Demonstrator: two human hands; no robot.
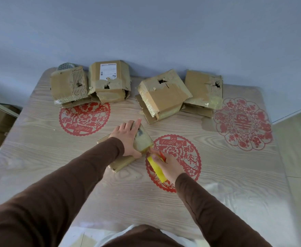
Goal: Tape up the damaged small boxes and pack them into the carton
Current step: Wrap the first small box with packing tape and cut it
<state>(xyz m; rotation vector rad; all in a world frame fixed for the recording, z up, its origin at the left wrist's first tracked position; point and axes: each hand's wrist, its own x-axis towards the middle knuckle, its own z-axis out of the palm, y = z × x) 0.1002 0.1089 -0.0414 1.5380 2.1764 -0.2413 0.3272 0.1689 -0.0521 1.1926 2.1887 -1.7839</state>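
Mid-table, my left hand (128, 139) presses flat-fingered on the first small box (128, 154), right hand (167, 166) gripping the yellow tape dispenser (157, 169); four holed boxes (164, 93) wait untaped along the far edge, carton unseen.

Both arms are covered in long dark brown sleeves of a soft, matte knit with no pattern, logo or buttons. The left sleeve (60, 184) ends snug at the wrist, and so does the right sleeve (213, 211). Both hands are bare: no gloves, rings or watch showing. Lower down, the same brown cloth covers the torso (142, 236).
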